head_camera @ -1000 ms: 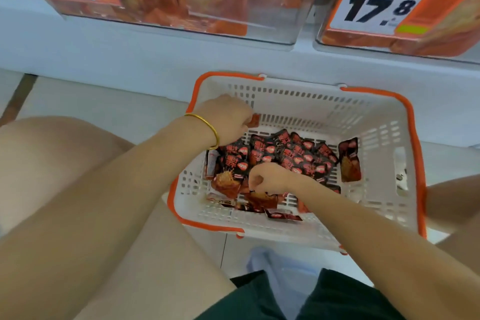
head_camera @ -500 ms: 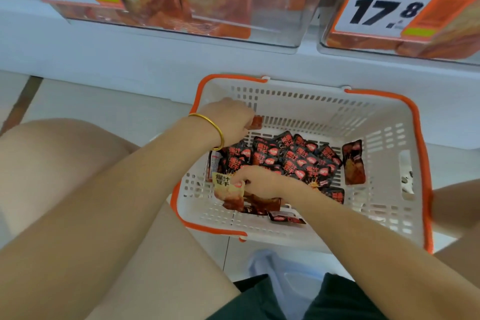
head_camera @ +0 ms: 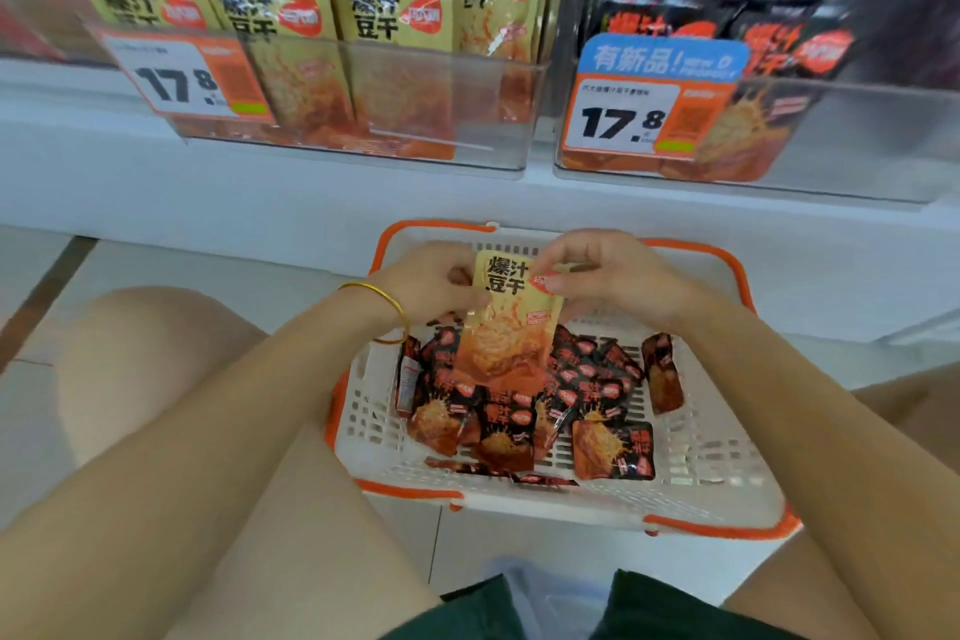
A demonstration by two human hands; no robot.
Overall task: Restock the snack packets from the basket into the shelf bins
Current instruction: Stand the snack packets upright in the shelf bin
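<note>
Both grips have come up out of the basket [head_camera: 727,530] since 0.5 s ago. The yellow packet [head_camera: 511,322], which the right one was lifting off the pile, now hangs upright between them, just above the dark packets [head_camera: 519,411] lying loose below.

My left grip [head_camera: 431,283] pinches the packet's left edge near the top. My right grip [head_camera: 608,276] pinches the top right corner, fingers curled over the seal. Neither is spread at all. Whether the left one also has something small tucked in its palm, I cannot tell.

It should handle as a light thing: 1 thin, glossy pouch, limp along the sides, with the bulk sagging into the lower half. The film looks slick, so a hold on the printed face would likely slide. The flat top seal is the stiffest part and the safest place to pinch, and 1 grip there ought to carry it. Squeezing the belly would probably crush the soft contents.

Above and to the left of my grips, the yellow bin [head_camera: 441,120] holds matching packets standing in rows behind a clear front wall. The dark bin [head_camera: 857,135] is above and to the right. I judge this one belongs in the yellow bin, lowered bottom first by its seal.
</note>
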